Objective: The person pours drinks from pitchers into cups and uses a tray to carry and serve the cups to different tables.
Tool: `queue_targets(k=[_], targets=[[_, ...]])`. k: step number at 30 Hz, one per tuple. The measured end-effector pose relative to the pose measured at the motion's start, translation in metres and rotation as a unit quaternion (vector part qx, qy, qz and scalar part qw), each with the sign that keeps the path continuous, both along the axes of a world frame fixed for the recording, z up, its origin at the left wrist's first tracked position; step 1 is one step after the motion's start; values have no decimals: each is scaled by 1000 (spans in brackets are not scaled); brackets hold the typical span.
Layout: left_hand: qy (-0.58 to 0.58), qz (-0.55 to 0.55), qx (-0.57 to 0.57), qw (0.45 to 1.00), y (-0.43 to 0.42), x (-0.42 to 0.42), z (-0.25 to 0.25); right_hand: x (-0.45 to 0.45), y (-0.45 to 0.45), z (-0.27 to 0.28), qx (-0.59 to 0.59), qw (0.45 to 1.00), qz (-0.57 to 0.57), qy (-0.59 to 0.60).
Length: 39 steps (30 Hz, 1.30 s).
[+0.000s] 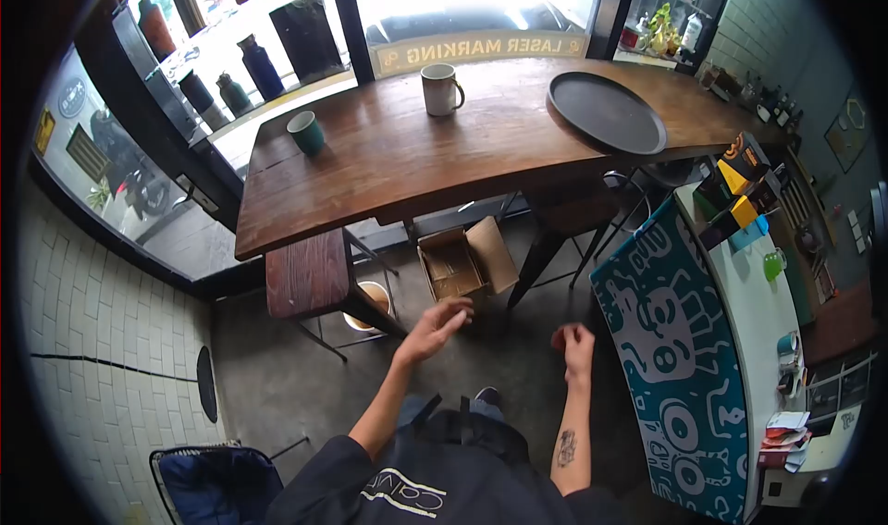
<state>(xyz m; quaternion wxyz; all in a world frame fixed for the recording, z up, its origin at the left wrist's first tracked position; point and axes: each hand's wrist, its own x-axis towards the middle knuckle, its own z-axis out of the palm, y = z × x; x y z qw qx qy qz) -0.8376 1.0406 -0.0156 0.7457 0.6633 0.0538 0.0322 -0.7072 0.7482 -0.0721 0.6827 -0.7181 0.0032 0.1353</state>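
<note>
My left hand (437,329) reaches forward above the floor with its fingers stretched out, and nothing shows in it. From this view it is nearest an open cardboard box (450,268) under the table. My right hand (577,347) is closed, fingers curled in; a small dark reddish patch shows at its edge, too unclear to name. On the wooden table (370,169) ahead stand a pale mug (440,90) with a dark handle and a small green cup (305,134). A round dark tray (607,111) lies on the table's right part. Both hands are apart from these.
A wooden-topped stool (310,273) stands at the table's left, near a round tub (368,305). Another stool (566,218) is farther right. A counter with a teal patterned front (668,349) runs along my right. A blue folding chair (217,483) is at lower left.
</note>
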Motion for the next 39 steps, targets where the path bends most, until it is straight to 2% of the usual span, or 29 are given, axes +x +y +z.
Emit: queue_targets(k=[2,3,4,5,7,8,9,11,13,17,19,22,23,24,25,27,31,32,33,35,36,37,39], targets=[[-17,78,64,995,10,7,32,44,14,22,-1,998,44,-41],[-78,140,60,985,17,11,50,65,26,33,-1,995,73,-72],[-94,180,102,974,36,14,66,85,42,45,2,989,102,-105],[-137,233,124,955,59,16,68,101,59,63,9,983,126,-133],[-149,321,190,916,86,17,114,129,99,87,33,973,159,-165],[-165,353,173,904,105,19,123,135,119,107,77,967,180,-165],[-177,372,184,892,124,21,130,144,140,117,102,957,203,-181],[-191,390,194,880,155,34,144,161,178,138,79,945,231,-217],[-172,417,252,856,176,53,153,173,209,163,54,931,267,-244],[-80,405,270,870,210,105,140,214,277,171,42,922,270,-275],[-3,372,218,902,204,138,137,232,306,174,-28,920,256,-294],[18,325,201,924,217,174,120,256,348,181,-54,907,277,-312],[16,293,236,926,220,182,117,261,360,181,-69,899,291,-320],[15,261,271,927,219,187,116,267,374,177,-84,864,220,-445],[21,267,268,925,218,189,117,272,378,172,-82,863,229,-442],[42,234,284,929,222,198,129,284,385,179,-143,902,240,-329],[83,235,260,933,229,204,147,290,388,197,-153,921,228,-277],[62,256,292,919,232,205,144,296,391,192,-141,901,206,-353],[61,264,296,916,235,204,148,304,396,186,-134,900,210,-357],[18,339,303,891,239,204,153,320,404,174,-69,863,297,-402],[11,391,312,865,242,201,154,326,406,171,-24,872,353,-339],[2,442,354,824,246,197,156,330,403,174,-23,871,354,-341],[-3,537,446,716,263,179,152,337,397,185,-34,862,457,-217]])
